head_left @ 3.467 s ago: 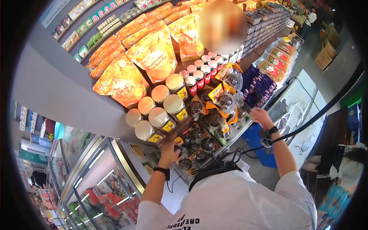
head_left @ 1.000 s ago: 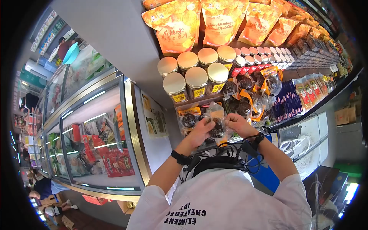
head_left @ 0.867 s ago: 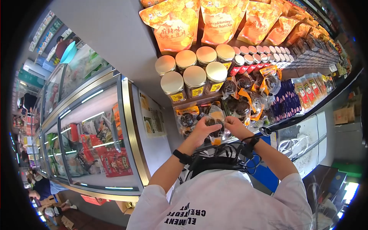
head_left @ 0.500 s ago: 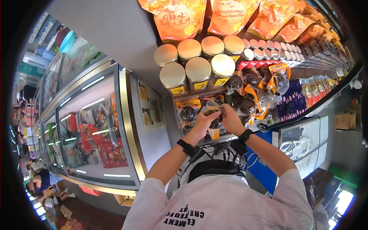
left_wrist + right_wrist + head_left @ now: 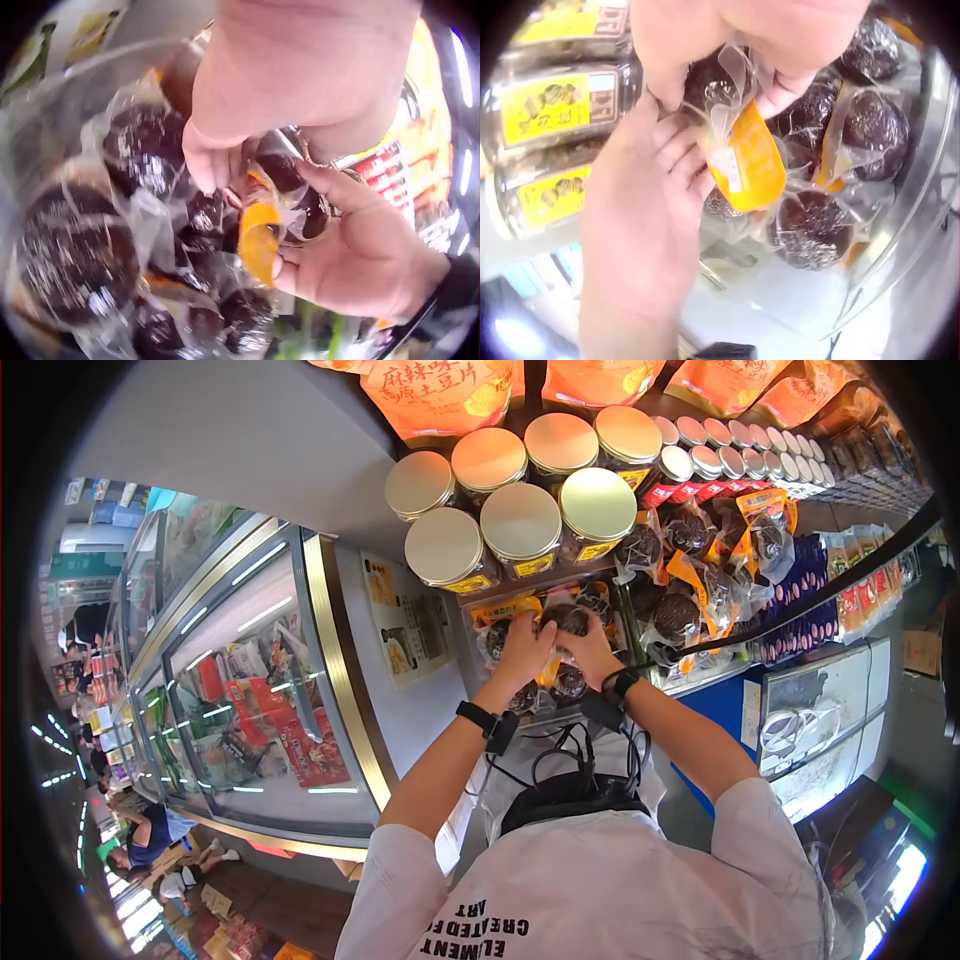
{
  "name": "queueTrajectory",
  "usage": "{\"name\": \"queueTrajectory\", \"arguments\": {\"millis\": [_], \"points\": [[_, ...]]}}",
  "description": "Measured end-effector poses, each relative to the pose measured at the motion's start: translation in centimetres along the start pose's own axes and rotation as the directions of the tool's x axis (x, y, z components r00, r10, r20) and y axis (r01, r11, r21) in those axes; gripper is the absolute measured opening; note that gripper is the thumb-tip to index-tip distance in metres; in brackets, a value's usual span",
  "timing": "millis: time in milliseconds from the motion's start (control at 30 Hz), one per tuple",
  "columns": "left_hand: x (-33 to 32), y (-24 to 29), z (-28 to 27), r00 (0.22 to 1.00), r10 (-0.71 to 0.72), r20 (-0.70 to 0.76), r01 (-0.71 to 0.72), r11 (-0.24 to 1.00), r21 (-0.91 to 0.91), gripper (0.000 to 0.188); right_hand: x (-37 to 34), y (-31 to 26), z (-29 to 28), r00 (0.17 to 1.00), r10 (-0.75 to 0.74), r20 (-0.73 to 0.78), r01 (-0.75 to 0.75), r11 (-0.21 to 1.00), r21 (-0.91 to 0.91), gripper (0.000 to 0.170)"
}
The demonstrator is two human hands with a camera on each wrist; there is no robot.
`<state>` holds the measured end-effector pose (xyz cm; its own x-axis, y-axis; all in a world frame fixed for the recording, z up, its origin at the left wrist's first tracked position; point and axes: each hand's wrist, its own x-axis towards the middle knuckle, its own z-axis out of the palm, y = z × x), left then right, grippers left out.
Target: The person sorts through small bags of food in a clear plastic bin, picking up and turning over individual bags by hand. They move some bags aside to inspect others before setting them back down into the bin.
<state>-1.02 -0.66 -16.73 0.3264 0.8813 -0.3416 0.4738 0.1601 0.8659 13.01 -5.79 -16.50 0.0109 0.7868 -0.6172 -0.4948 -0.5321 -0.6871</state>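
Both hands grip one clear packet with a dark round item inside (image 5: 568,620), over a bin of similar packets. My left hand (image 5: 525,650) pinches its left side, and my right hand (image 5: 592,648) curls its fingers round the right side. In the left wrist view the packet's orange label (image 5: 259,236) hangs between the left hand (image 5: 292,75) and the right hand (image 5: 367,247). The right wrist view shows that label (image 5: 751,165) below the right hand (image 5: 750,37), with the left hand (image 5: 645,202) beside it. Fingers partly hide the packet.
Lidded jars (image 5: 520,525) stand just behind the bin, with orange chip bags (image 5: 440,395) beyond. More dark packets (image 5: 680,615) lie to the right, past a divider. A glass-fronted cabinet (image 5: 260,690) is at the left. A black cable (image 5: 800,615) crosses the right side.
The hands, apart at first, came together on the packet, then moved forward with it over the bin. The packet's dark round side now shows between the fingers. The head view has shifted closer to the jars.
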Motion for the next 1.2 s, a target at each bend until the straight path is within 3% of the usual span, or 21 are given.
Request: {"name": "queueTrajectory", "arguments": {"millis": [33, 67, 100, 167, 233, 267, 333, 367, 400, 467, 500, 533, 600, 633, 667, 733, 767, 800, 867, 1000, 1200], "points": [[-1.0, -0.1, -0.8, 0.961, 0.269, -0.068, -0.23, 0.91, 0.346, 0.041, 0.5, 0.4, -0.4, 0.992, 0.021, -0.123, -0.015, 0.999, 0.048, 0.09], [-1.7, 0.8, -1.9, 0.962, 0.266, -0.063, -0.227, 0.907, 0.354, 0.041, 1.0, 0.7, -0.7, 0.969, 0.044, -0.243, -0.021, 0.995, 0.095, 0.09], [-2.2, 1.2, -2.8, 0.969, 0.243, 0.043, -0.236, 0.857, 0.457, 0.045, 0.7, -0.1, 0.2, 0.92, 0.111, -0.376, -0.041, 0.981, 0.189, 0.091], [-3.1, 1.2, -3.9, 0.969, 0.196, 0.148, -0.245, 0.793, 0.557, 0.048, 0.5, 0.0, 1.5, 0.909, 0.077, -0.409, 0.038, 0.963, 0.266, 0.093], [-3.1, 1.0, -4.4, 0.938, 0.192, 0.289, -0.347, 0.539, 0.767, 0.056, 1.2, 0.1, 2.5, 0.895, 0.041, -0.445, 0.125, 0.933, 0.337, 0.096], [-2.6, 0.9, -4.5, 0.937, 0.186, 0.297, -0.35, 0.529, 0.773, 0.056, 1.9, 0.3, 3.0, 0.885, 0.049, -0.463, 0.147, 0.914, 0.377, 0.098], [-2.2, 0.5, -4.5, 0.912, 0.28, 0.3, -0.381, 0.306, 0.873, 0.064, 2.6, 1.2, 4.1, 0.86, 0.088, -0.503, 0.177, 0.873, 0.455, 0.102], [-1.7, 0.7, -4.6, 0.911, 0.271, 0.31, -0.386, 0.297, 0.873, 0.064, 5.0, 4.1, 4.3, 0.742, -0.094, -0.664, 0.381, 0.874, 0.302, 0.096], [-1.2, 1.2, -4.8, 0.925, 0.221, 0.309, -0.368, 0.321, 0.873, 0.067, 5.7, 5.0, 4.1, 0.74, -0.083, -0.667, 0.381, 0.869, 0.315, 0.096], [-0.5, 1.3, -4.8, 0.933, 0.173, 0.315, -0.357, 0.335, 0.872, 0.071, 6.3, 5.5, 3.7, 0.774, 0.039, -0.632, 0.175, 0.946, 0.273, 0.071], [-0.3, 1.1, -4.6, 0.94, 0.129, 0.315, -0.34, 0.285, 0.896, 0.074, 6.4, 5.3, 3.6, 0.781, 0.101, -0.617, 0.07, 0.967, 0.247, 0.065], [-0.2, 0.9, -4.3, 0.946, 0.084, 0.312, -0.323, 0.234, 0.917, 0.078, 6.4, 5.0, 3.5, 0.777, 0.106, -0.62, 0.073, 0.964, 0.256, 0.065], [-0.1, 1.3, -4.2, 0.938, 0.058, 0.342, -0.347, 0.193, 0.918, 0.077, 5.7, 3.2, 3.6, 0.862, 0.325, -0.388, -0.205, 0.925, 0.321, 0.051], [0.3, 1.6, -4.3, 0.932, 0.039, 0.359, -0.361, 0.157, 0.919, 0.077, 6.5, 3.7, 3.4, 0.827, 0.437, -0.353, -0.236, 0.841, 0.487, 0.043], [0.8, 1.7, -4.6, 0.931, 0.043, 0.363, -0.365, 0.155, 0.918, 0.077, 7.5, 4.4, 2.7, 0.828, 0.433, -0.356, -0.23, 0.842, 0.489, 0.043], [0.5, 1.4, -5.3, 0.905, 0.208, 0.372, -0.41, 0.188, 0.892, 0.072, 8.4, 7.0, 0.7, 0.933, 0.324, -0.155, -0.217, 0.852, 0.476, 0.035], [0.6, 1.1, -5.5, 0.905, 0.207, 0.372, -0.411, 0.19, 0.892, 0.072, 8.6, 6.3, 0.5, 0.858, 0.49, -0.153, -0.363, 0.791, 0.493, 0.034], [0.7, 0.7, -5.6, 0.901, 0.254, 0.351, -0.411, 0.25, 0.877, 0.069, 8.3, 5.9, 0.1, 0.858, 0.49, -0.155, -0.364, 0.792, 0.49, 0.034], [0.5, 0.0, -5.7, 0.899, 0.291, 0.326, -0.412, 0.313, 0.856, 0.067, 7.2, 5.5, -0.7, 0.884, 0.467, 0.035, -0.422, 0.762, 0.491, 0.037], [-0.1, -1.0, -5.6, 0.927, 0.276, 0.254, -0.35, 0.392, 0.851, 0.064, 6.3, 6.1, -1.3, 0.908, 0.405, 0.105, -0.394, 0.744, 0.54, 0.031], [0.4, -0.4, -5.6, 0.959, 0.172, 0.223, -0.28, 0.491, 0.825, 0.063, 4.5, 5.7, 0.5, 0.974, 0.221, -0.052, -0.156, 0.818, 0.553, 0.03]]}}
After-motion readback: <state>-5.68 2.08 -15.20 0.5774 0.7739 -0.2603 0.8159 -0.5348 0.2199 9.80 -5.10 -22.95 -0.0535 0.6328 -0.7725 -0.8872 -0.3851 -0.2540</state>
